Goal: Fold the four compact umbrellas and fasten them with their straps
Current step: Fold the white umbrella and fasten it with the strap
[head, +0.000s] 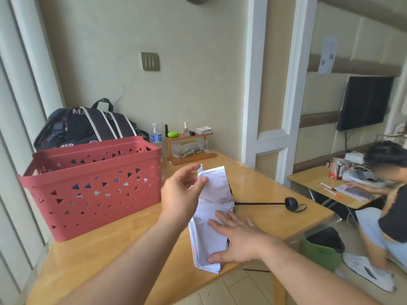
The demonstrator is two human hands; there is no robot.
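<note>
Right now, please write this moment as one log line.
step: folding white umbrella | left hand: pinches canopy | right hand: presses canopy flat | strap: unfastened

White compact umbrella (pixel 214 203), canopy flattened lengthwise between both grips, black shaft and round handle (pixel 291 203) extended sideways beyond the right grip (pixel 240 241).

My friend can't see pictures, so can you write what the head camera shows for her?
A person folds a white compact umbrella on a wooden table: the right hand presses its canopy flat while the left hand pinches the upper folds. The black handle points right, and a red basket stands to the left.
</note>
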